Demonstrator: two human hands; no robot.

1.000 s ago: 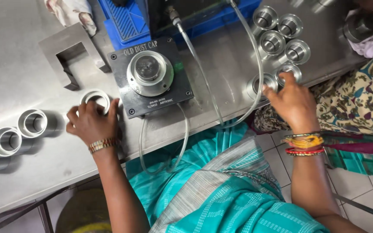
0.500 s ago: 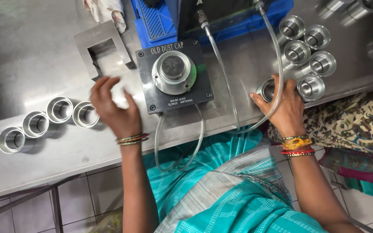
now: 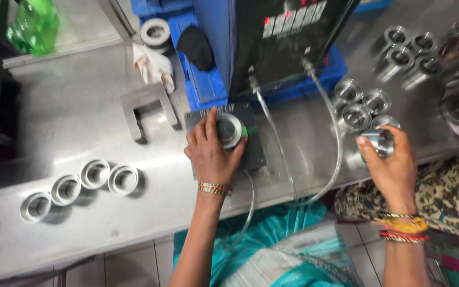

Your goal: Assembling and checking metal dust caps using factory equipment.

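My left hand rests on a round metal part seated on the dark gauge block, fingers wrapped around its left side. My right hand holds a shiny metal ring part lifted just off the steel table, near a cluster of similar rings. Several finished-looking rings lie in a row at the left of the table.
A blue machine base with a dark display panel stands behind the block, with two clear hoses looping toward me. A grey metal bracket, a white cloth, a green bottle and more rings sit further back.
My left hand moved from the row of rings on the left onto the part on the gauge block. My right hand picked one ring up from the right cluster.
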